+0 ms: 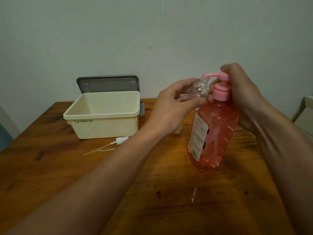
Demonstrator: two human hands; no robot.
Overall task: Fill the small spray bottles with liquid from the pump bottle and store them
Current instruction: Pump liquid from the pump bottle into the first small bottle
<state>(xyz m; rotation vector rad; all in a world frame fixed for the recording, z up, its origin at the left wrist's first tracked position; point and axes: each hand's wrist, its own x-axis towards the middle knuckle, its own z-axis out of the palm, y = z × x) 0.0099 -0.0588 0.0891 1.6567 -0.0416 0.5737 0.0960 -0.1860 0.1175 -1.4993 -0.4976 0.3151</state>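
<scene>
A tall pump bottle [213, 133] of pink liquid with a pink pump head stands on the wooden table at right of centre. My right hand [242, 92] wraps the pump head from the right, fingers over its top. My left hand [172, 107] holds a small clear spray bottle [199, 89], uncapped, with its open neck right under the pump's spout. A white spray cap with its thin dip tube [108, 145] lies on the table in front of the box. Another small object [177, 131] shows partly behind my left wrist.
A cream plastic storage box [103, 116] stands open at the back left, its grey lid [108, 83] leaning against the wall behind it. The wooden table [152, 192] has a small white smear near the front. A pale piece of furniture [304, 112] sits at the right edge.
</scene>
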